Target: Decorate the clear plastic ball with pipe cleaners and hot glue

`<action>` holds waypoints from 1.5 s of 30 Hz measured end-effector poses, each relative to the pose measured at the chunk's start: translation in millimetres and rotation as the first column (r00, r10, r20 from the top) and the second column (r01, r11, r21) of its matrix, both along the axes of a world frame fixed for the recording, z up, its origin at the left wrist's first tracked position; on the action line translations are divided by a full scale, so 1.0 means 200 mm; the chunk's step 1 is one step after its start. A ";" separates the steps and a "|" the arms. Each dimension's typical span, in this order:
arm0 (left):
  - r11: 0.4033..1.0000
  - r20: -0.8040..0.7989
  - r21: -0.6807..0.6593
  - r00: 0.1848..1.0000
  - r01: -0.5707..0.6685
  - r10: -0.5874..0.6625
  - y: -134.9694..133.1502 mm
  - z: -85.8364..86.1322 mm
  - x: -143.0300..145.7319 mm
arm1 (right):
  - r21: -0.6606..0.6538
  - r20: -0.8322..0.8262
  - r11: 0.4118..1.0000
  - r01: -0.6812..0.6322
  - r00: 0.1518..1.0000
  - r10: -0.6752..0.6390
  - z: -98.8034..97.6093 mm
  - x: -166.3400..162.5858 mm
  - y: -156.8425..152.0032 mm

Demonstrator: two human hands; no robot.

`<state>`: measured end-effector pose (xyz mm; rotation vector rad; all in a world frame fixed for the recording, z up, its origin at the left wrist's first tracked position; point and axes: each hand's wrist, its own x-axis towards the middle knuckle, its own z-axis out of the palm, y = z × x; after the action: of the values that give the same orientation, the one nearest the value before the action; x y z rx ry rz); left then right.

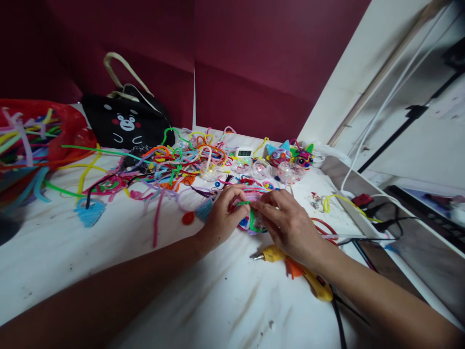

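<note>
My left hand (222,216) and my right hand (286,224) meet over a small round craft ball wrapped in pink and green pipe cleaners (250,219) on the white table (109,252). Both hands pinch it with curled fingers; a green pipe cleaner (242,203) runs between my fingertips. Under my right wrist lies a yellow glue gun (312,281) with an orange trigger.
A tangle of coloured pipe cleaners (174,162) covers the table's far side. Clear plastic balls (260,168) and two finished cat-faced balls (290,155) sit behind. A black bear-face bag (127,121) and a red bag (36,131) stand at left. Cables (378,218) lie right.
</note>
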<state>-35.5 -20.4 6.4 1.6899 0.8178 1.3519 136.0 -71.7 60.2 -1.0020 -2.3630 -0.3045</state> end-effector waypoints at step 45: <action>0.984 0.196 -0.176 0.981 0.035 0.000 -0.01 -0.01 0.01 | -0.461 0.066 0.847 0.264 0.962 -0.264 0.22 -0.16 0.17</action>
<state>-33.6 -22.0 3.7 1.3988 0.7836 1.3646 103.6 -37.1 103.8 -1.5577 -2.3456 0.1832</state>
